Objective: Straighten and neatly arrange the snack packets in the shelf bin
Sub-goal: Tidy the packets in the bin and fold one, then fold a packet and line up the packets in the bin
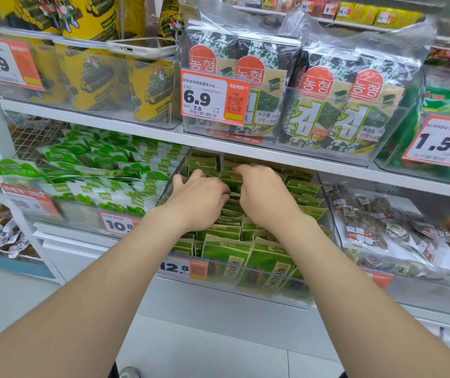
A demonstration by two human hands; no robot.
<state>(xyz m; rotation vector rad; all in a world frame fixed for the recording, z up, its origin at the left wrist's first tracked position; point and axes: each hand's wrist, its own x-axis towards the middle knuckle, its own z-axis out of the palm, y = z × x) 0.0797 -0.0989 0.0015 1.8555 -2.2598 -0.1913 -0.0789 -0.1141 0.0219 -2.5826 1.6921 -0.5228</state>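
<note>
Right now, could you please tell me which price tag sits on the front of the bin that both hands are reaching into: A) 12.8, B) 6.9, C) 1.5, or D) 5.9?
A: the left hand and right hand are among the green-and-tan packets in the clear bin whose front carries the 12.8 tag.
</note>
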